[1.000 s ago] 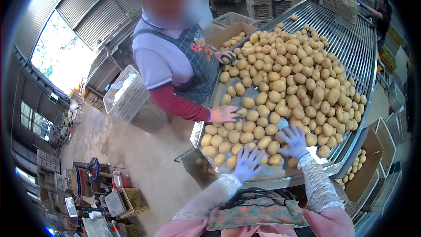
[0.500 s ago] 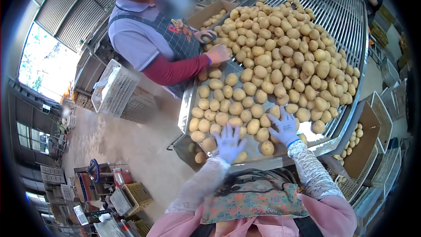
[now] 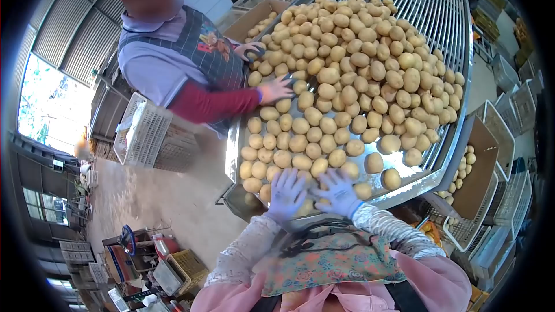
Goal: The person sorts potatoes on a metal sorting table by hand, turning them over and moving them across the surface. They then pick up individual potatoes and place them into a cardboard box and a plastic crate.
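Raking potatoes (image 3: 324,138) toward the near rim of the table (image 3: 404,193) goes best with flat, spread palms, and both gloved hands sit that way now: the left hand (image 3: 286,192) and right hand (image 3: 340,192) lie side by side with fingers splayed, gripping nothing, each resting on potatoes at the table's near edge. Judging by the heap, light downward pressure and a slow pull would keep the round ones from rolling off sideways. Most potatoes lie piled on the table's far half, thinning toward the hands, with bare metal showing at the table's near right corner. At the table's left edge a co-worker's hand (image 3: 276,89) rests on the pile, so sweeping that way is crowded. Beyond the table's left side a box (image 3: 254,14) holds more potatoes; off its right side another box (image 3: 477,167) and crates (image 3: 509,138) stand close, leaving little room there.
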Motion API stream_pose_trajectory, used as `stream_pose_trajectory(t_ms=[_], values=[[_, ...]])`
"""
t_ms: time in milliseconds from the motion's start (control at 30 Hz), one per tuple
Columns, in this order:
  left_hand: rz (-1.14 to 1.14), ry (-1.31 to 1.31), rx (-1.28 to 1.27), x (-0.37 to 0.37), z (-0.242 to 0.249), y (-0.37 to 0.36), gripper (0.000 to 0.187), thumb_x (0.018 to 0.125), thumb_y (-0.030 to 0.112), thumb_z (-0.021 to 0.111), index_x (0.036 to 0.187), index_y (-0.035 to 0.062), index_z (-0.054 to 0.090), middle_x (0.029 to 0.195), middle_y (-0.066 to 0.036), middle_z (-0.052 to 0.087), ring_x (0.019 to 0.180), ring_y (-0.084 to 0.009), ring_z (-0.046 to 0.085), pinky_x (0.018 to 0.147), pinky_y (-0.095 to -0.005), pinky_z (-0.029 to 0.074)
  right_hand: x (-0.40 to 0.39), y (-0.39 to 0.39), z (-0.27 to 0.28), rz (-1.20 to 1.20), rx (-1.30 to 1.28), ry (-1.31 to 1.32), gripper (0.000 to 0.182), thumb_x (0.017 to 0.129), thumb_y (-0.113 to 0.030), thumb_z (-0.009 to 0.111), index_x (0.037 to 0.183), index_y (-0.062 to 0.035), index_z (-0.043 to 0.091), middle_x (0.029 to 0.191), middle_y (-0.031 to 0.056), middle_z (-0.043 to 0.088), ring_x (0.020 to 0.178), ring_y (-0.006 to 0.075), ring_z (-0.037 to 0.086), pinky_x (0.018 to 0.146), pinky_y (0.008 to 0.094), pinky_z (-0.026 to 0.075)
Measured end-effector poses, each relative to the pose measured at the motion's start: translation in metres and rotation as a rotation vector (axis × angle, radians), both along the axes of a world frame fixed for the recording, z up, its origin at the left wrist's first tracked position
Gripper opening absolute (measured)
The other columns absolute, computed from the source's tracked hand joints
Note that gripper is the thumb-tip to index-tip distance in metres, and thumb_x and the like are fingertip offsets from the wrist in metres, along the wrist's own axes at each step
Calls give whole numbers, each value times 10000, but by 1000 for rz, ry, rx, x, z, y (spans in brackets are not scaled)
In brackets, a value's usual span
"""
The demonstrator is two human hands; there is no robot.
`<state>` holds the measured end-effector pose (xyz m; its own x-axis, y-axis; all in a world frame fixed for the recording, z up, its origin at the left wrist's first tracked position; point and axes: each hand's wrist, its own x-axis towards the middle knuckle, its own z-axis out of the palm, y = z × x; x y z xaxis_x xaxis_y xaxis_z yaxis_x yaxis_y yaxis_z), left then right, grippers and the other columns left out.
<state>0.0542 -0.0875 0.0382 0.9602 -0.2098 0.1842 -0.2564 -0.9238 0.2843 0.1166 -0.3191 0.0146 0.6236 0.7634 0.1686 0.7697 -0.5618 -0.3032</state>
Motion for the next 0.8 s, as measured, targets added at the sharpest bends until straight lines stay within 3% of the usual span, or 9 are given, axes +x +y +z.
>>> stream_pose_trajectory(t_ms=[100,300,333,433,500,600,667,767,800], values=[[252,-59,23,39,-13,-14,588,908,369,607,1424,100,521,1439,-232,485,1327,-464,422,1116,-606,292,-6,16,-2,203,-27,32,503,806,-554,651,1246,-311,663,1447,77,501,1373,422,396,1126,603,299],[250,94,77,3,-43,-63,664,941,422,581,1496,86,441,1520,-248,394,1393,-522,333,1147,-623,244,17,-29,-6,430,46,138,367,834,-484,652,1158,-321,701,1299,16,617,1421,432,341,1141,576,298],[174,96,6,-6,-37,-60,628,949,404,577,1483,94,463,1518,-244,403,1394,-535,323,1153,-626,230,19,-36,0,408,203,63,309,846,-433,660,1101,-266,713,1159,-10,671,1307,385,475,1051,526,403],[32,91,50,-28,-47,-47,573,959,398,571,1442,95,513,1516,-234,415,1402,-538,312,1166,-623,209,38,-47,0,310,178,315,233,860,-322,653,1058,-214,715,1116,14,674,1110,332,590,896,475,477],[26,103,6,-31,-45,-45,566,956,410,573,1420,89,534,1516,-232,416,1409,-528,310,1170,-617,204,47,-31,14,67,308,180,216,853,-243,649,1053,-181,701,1076,47,674,945,296,623,778,441,484],[85,127,3,-22,-34,-50,609,956,440,580,1438,72,515,1529,-198,416,1422,-521,300,1178,-600,194,61,-5,28,-228,134,-164,261,835,-215,665,1094,-195,698,1037,73,674,935,277,638,795,439,491],[107,112,16,-16,-37,-51,613,956,443,578,1440,71,514,1532,-193,415,1424,-515,302,1177,-606,190,72,16,21,-252,-268,20,328,821,-208,682,1149,-203,688,1021,88,670,941,271,645,791,438,502],[116,103,52,-13,-46,-50,625,954,449,579,1447,72,505,1540,-191,408,1428,-499,307,1172,-619,185,90,37,18,-167,-518,182,387,798,-225,706,1184,-211,684,1019,99,661,960,277,646,783,425,512],[109,113,74,-16,-49,-48,632,951,451,580,1452,73,498,1544,-194,401,1430,-489,311,1169,-625,184,99,31,20,-88,-538,280,508,820,-384,715,1294,-233,611,1082,127,642,1054,296,638,851,434,517]])
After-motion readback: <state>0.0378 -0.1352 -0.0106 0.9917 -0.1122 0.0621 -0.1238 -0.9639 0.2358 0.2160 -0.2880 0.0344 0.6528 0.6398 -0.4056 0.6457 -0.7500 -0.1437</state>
